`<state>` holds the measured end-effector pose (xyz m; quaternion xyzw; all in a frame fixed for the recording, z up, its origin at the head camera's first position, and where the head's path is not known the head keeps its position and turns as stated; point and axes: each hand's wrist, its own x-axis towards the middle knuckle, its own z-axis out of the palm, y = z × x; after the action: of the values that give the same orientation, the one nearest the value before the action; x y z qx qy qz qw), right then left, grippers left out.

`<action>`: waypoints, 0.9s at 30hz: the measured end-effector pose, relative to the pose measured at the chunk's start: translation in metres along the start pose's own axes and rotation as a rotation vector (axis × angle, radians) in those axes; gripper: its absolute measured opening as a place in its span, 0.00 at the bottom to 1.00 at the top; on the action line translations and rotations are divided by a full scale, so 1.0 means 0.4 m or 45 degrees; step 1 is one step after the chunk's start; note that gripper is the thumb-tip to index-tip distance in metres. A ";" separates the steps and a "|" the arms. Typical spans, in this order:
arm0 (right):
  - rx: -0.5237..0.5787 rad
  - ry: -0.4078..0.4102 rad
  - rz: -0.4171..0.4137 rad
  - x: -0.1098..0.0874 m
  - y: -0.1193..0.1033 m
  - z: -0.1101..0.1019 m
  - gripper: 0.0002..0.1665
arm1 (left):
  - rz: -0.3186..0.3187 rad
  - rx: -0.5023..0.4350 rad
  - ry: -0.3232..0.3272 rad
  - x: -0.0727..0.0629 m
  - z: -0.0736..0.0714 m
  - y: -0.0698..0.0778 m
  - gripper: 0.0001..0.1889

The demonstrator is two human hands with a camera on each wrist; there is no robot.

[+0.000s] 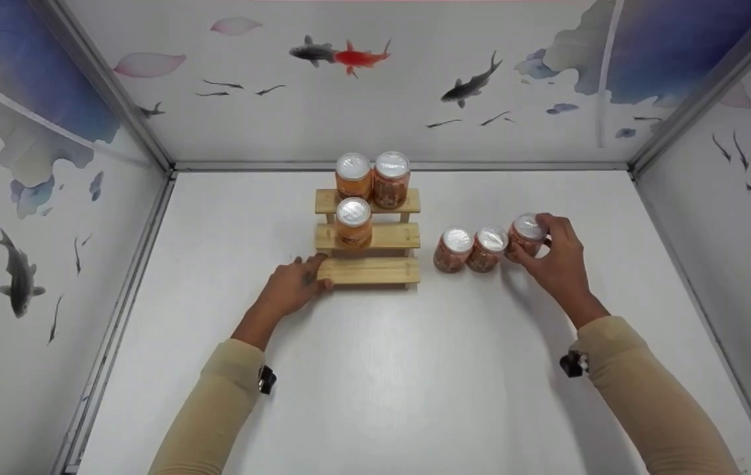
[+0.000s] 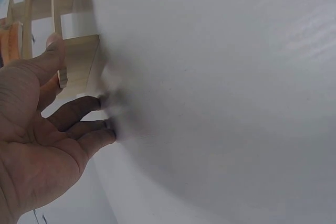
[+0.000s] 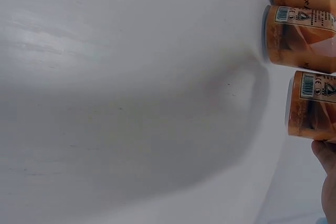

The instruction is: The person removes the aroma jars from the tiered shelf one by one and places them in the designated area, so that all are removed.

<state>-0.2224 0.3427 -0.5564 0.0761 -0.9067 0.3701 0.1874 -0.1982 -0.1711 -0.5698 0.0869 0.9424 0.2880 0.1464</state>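
A three-step wooden stand (image 1: 368,270) sits on the table. My left hand (image 1: 293,285) pinches the left end of its lowest step between thumb and index finger, while the other fingers reach down to the tabletop in the left wrist view. Two orange cans with silver lids, one of them this can (image 1: 391,179), stand on the top step. Another can (image 1: 353,224) is on the middle step at left. To the right of the stand, my right hand (image 1: 560,257) grips an orange-labelled can (image 1: 525,237) around its side. That can leans slightly in the right wrist view.
Two more cans, a left one (image 1: 452,251) and a right one (image 1: 487,251), stand side by side on the white table (image 1: 375,369), between the stand and my right hand. White panels with painted fish, such as the back wall (image 1: 401,112), enclose three sides.
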 end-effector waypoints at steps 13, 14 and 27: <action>0.030 -0.064 0.099 -0.026 0.019 0.019 0.41 | -0.035 -0.021 -0.018 0.005 0.005 -0.007 0.36; 0.030 -0.065 0.102 -0.027 0.020 0.020 0.41 | -0.033 -0.021 -0.016 0.005 0.006 -0.007 0.36; -0.001 -0.074 0.096 -0.041 0.025 0.026 0.41 | -0.022 0.018 -0.008 0.007 0.005 -0.002 0.37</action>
<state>-0.2133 0.3425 -0.5760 0.0525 -0.9141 0.3743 0.1468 -0.2002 -0.1701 -0.5725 0.0806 0.9447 0.2796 0.1511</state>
